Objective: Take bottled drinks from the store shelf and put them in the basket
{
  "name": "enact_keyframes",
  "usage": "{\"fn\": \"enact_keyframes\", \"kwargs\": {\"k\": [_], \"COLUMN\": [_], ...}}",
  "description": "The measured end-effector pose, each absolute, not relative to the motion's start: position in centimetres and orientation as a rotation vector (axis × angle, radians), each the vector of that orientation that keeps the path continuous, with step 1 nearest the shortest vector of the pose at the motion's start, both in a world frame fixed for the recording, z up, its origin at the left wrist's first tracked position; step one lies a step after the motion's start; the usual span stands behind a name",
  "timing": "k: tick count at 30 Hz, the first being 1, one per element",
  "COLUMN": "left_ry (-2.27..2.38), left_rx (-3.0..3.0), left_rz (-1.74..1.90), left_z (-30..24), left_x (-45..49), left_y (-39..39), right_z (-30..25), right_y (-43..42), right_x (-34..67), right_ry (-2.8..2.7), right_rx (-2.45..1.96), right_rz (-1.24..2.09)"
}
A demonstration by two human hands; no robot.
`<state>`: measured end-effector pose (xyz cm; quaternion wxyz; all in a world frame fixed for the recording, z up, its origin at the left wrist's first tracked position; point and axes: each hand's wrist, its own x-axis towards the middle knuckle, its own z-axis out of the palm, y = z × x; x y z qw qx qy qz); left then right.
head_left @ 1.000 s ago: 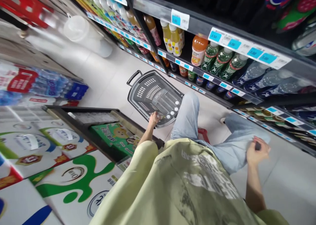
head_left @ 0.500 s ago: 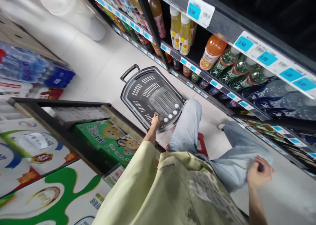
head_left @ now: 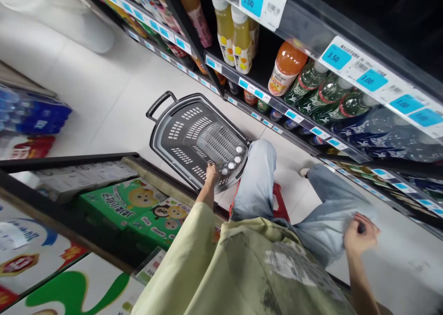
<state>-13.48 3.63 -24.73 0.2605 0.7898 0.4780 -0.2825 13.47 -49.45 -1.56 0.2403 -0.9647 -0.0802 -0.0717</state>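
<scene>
A dark grey shopping basket (head_left: 180, 130) with a black handle stands on the white floor in front of me. My left hand (head_left: 212, 172) reaches down to its near rim, fingers curled on it, next to several clear bottles with white caps (head_left: 231, 160) lying inside. My right hand (head_left: 360, 234) rests on my right knee, closed around a small dark object I cannot make out. I sit on a low red stool (head_left: 279, 203) in pale jeans and a light green shirt.
Drink shelves (head_left: 284, 70) with blue price tags run along the right, holding juice and green bottles. Green cartons (head_left: 138, 204) and milk boxes sit in a rack at the left. Packs of bottled water (head_left: 31, 116) lie on the floor at the far left.
The view has tilted and swung, so the basket sits further left. My left hand stays on the basket rim and my right hand stays on my knee.
</scene>
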Motion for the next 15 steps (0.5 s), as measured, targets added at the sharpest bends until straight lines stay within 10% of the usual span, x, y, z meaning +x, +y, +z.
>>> {"fn": "enact_keyframes", "kwargs": {"k": [15], "left_ry": [0.907], "left_rx": [2.255], "left_rz": [0.241], "left_z": [-11.5], "left_x": [-2.1], "left_y": [-7.4], "right_z": [-4.4], "right_y": [-47.9], "right_x": [15.0], "right_ry": [-0.084], "right_rx": [-2.443], "right_rz": [-0.247]}}
